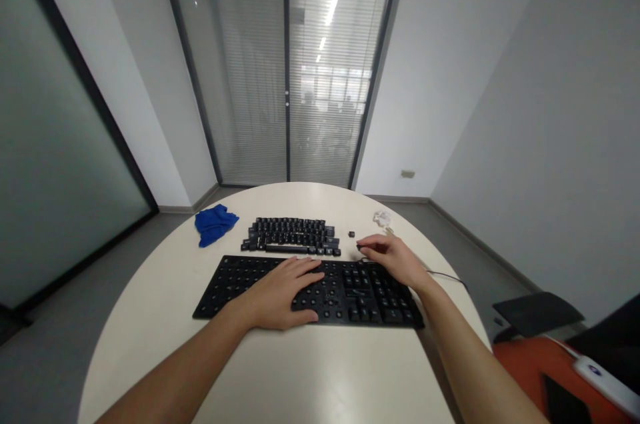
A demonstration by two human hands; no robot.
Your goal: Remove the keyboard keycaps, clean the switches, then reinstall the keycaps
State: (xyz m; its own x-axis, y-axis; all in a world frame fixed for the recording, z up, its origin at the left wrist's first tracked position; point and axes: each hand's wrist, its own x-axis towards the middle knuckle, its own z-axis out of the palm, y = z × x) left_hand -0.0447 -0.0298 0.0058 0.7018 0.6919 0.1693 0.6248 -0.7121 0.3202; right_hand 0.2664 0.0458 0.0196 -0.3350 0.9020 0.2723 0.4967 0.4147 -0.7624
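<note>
A black keyboard (223,287) lies on the round table, its left and middle parts stripped of keycaps while keys still sit at its right end. My left hand (285,291) rests flat on the middle of it, fingers spread. Above the keyboard's upper right edge, my right hand (387,256) is closed in a pinch on a small dark keycap (359,247). One loose keycap (351,234) lies on the table just beyond those fingertips. Behind the keyboard, removed keycaps (295,234) are laid out in rows, with a long spacebar (287,249) in front.
A crumpled blue cloth (215,223) lies at the table's left. Crumpled white tissue (382,219) is at the back right. The keyboard cable (445,274) runs off the right edge of the table (320,371). An orange chair (530,371) bearing a white power strip (603,381) stands at right.
</note>
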